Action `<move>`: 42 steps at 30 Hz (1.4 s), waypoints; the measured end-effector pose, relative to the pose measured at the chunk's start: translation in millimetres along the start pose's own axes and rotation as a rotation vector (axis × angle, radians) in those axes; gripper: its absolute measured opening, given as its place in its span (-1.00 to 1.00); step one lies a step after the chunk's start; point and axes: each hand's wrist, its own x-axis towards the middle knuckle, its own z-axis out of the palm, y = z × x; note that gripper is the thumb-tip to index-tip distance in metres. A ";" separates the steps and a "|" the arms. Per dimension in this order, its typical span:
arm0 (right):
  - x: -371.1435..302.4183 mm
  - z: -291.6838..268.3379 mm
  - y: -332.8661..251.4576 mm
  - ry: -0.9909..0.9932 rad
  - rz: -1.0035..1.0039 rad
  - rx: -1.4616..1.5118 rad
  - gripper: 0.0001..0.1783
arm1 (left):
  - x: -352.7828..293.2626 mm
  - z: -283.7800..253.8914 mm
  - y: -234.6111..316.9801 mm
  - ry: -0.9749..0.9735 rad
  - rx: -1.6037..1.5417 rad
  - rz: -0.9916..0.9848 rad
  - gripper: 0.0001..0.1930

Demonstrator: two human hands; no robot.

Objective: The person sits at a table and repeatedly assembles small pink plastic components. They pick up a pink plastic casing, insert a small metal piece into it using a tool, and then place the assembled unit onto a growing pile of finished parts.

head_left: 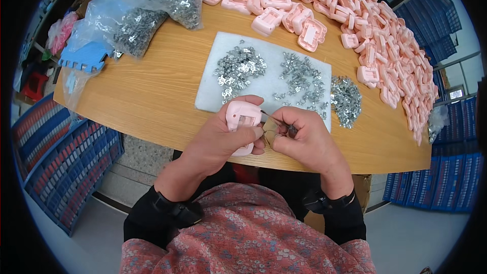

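Note:
My left hand [210, 139] is closed round a pale pink plastic casing [244, 110], with the thumb across its lower part. A small rectangular opening shows in the casing. In my right hand [309, 134] is a thin dark metal tool that looks like tweezers [276, 120], its tip at the casing's upper right edge. Whether a small part sits in the tip is too small to tell. Just beyond my hands lies a white foam pad [209, 89], bearing two spreads of small silvery metal clips [238, 71]. Another heap of clips [346, 102] lies on the table against the pad's right edge.
Many pink casings [312, 35] cover the wooden table's [147, 91] far and right side. Clear plastic bags of metal parts [139, 28] stand at the far left, beside a blue foam piece [86, 56]. Blue racks of trays [71, 157] stand around the table.

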 end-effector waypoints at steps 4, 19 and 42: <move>-3.7 7.7 8.2 0.102 0.046 0.103 -0.86 | 2.5 0.4 -6.0 0.048 -0.007 0.050 -0.45; 5.9 -0.2 10.3 0.110 -0.196 -0.428 -0.81 | 4.0 -0.1 -5.8 -0.047 -0.074 -0.187 -0.43; -2.6 8.8 27.8 0.291 -0.067 0.032 -0.73 | 15.0 -2.7 -13.4 -0.138 -0.087 -0.277 -0.42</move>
